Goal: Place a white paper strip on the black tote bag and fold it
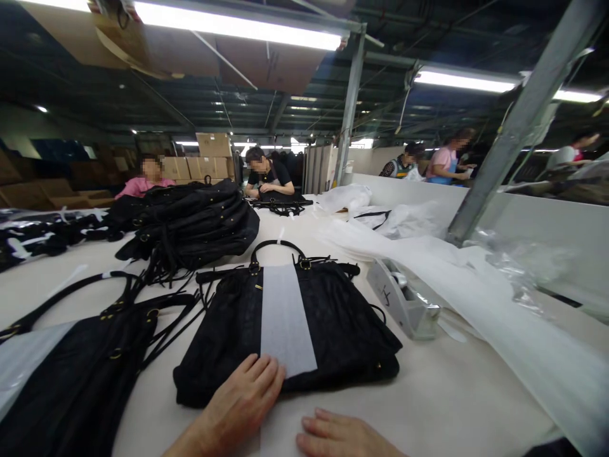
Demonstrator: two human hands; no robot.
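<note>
A black handbag (pixel 342 317) lies flat on the pale table before me, its handle (pixel 280 242) pointing away. Down its middle runs a white strip of thin sheet (pixel 287 317), which seems to carry on over the near edge onto the table. My left hand (pixel 247 400) rests on the bag's lower edge and the strip's left side, fingers stretched and close together, thumb hidden. Just right of it, my right hand (pixel 349 435) lies palm down below the bag, fingers extended, holding nothing; the frame cuts off its wrist.
Another black bag (pixel 90 368) with white sheet lies at left. Behind stands a pile of black bags (pixel 200 222). A tape dispenser (pixel 404 301) sits right, beside a long white foam sheet (pixel 457 298). A metal post (pixel 518 120) rises at right. Several co-workers sit or stand beyond.
</note>
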